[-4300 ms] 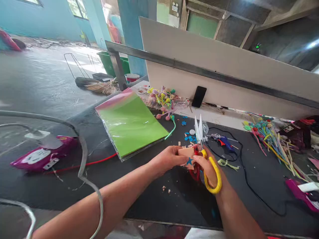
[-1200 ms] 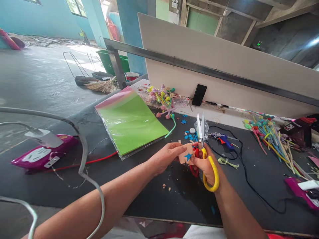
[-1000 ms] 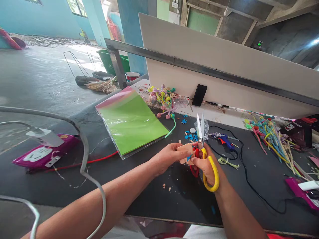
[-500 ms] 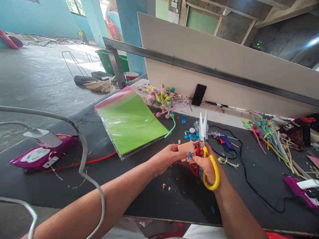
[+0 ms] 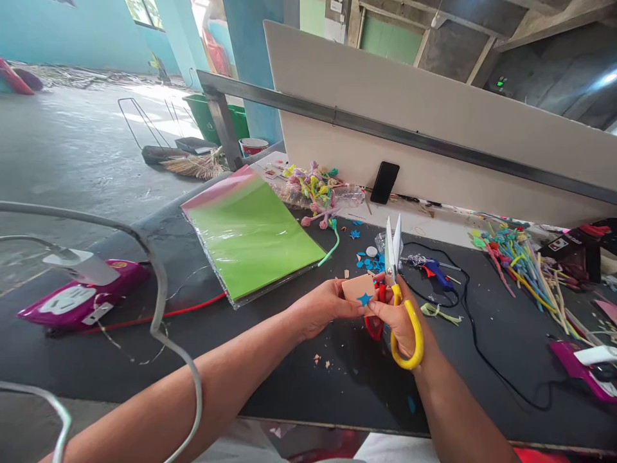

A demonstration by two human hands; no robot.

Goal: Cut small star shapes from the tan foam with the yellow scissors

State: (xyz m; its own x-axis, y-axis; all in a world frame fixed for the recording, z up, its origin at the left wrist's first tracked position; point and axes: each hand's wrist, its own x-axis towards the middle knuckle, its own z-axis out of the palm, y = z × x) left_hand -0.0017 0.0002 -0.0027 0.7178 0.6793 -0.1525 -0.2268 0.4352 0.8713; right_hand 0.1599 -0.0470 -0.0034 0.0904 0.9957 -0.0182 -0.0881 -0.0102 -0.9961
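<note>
My left hand [image 5: 324, 307] pinches a small peach foam piece [image 5: 357, 289] above the black table [image 5: 289, 379]. A blue star cutout [image 5: 364, 299] lies against that piece, where the fingertips of both hands meet. My right hand [image 5: 402, 319] is closed through the yellow and red handles of the scissors [image 5: 396, 283], whose slightly parted blades point away from me. Its thumb and forefinger touch the blue star.
A wrapped stack of green sheets [image 5: 250, 235] lies to the left. Blue cutouts [image 5: 369, 262], a blue glue gun [image 5: 436, 273] with black cord and piles of pipe cleaners [image 5: 525, 270] lie beyond. A phone [image 5: 384, 182] leans on the white board. A pink socket strip [image 5: 80, 299] sits far left.
The peach piece and blue star have been turned a little between my fingers, and the star now faces me flat. The scissor blades have parted slightly. Both hands stay in the same place.
</note>
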